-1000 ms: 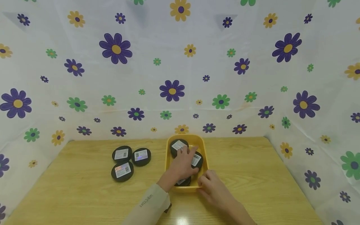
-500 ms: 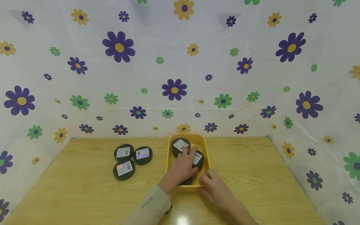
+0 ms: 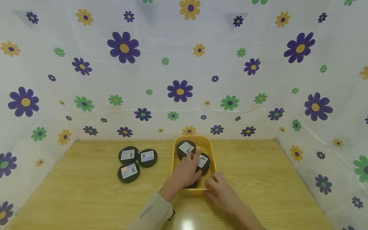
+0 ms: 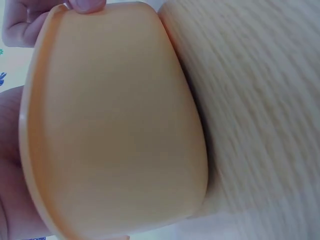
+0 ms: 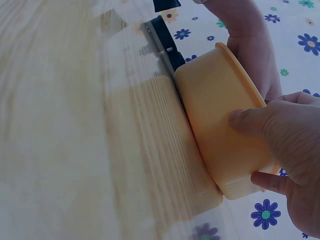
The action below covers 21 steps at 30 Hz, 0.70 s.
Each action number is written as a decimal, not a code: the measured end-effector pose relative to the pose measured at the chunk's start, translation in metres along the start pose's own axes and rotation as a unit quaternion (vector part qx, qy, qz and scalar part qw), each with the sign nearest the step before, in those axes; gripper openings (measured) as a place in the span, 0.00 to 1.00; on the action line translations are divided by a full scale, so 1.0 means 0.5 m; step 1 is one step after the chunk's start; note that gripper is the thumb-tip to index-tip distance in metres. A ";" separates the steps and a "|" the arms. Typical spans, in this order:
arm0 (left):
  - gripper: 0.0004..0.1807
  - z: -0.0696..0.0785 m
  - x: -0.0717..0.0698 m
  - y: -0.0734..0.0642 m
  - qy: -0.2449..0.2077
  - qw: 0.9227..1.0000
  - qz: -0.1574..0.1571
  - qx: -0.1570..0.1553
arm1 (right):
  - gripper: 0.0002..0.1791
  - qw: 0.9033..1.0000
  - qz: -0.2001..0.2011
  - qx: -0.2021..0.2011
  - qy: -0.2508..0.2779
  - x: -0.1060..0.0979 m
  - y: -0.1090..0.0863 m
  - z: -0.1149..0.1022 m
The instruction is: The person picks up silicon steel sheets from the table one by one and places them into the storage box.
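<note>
A yellow plastic bin stands on the table and holds round black containers with white labels. Three of them show: one at the far left, one at the right, and one at the near end, mostly covered. My left hand reaches inside, fingers spread over the containers; its index finger and thumb lie by the right one. What its palm touches is hidden. My right hand grips the bin's near right corner. In the right wrist view, its thumb presses the outer wall.
Left of the bin, three more black round containers, at the back left, right and front, lie label-up in a cluster. The wooden table meets a flower-patterned cloth at the back and sides.
The head view has shifted slightly, so the scene drifts right. My left hand has moved a little left relative to the bin; the right hand keeps its grip on the corner.
</note>
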<state>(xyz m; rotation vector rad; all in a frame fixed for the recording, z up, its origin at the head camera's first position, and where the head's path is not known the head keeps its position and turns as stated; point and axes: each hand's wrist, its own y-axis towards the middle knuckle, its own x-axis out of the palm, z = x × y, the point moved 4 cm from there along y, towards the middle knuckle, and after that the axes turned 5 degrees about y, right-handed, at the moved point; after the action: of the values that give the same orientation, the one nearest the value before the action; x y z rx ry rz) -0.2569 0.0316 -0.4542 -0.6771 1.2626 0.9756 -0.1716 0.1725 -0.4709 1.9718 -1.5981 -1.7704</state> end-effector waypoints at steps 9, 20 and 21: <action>0.37 -0.005 -0.023 -0.027 -0.001 0.999 0.031 0.021 | 0.20 1.000 -0.006 0.019 0.000 0.002 -0.002 0.001; 0.35 -0.019 -0.056 -0.066 -0.038 0.997 0.068 0.015 | 0.19 1.000 0.003 0.019 -0.003 0.000 -0.001 -0.003; 0.35 -0.021 -0.057 -0.069 -0.039 0.996 0.072 0.016 | 0.19 1.000 0.003 0.019 -0.002 0.000 -0.001 -0.003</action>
<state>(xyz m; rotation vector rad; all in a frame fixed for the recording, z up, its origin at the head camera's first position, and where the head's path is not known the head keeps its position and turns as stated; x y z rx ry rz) -0.2314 0.0004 -0.4316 -0.5230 1.2679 1.0879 -0.1701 0.1718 -0.4707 1.9777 -1.6508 -1.7556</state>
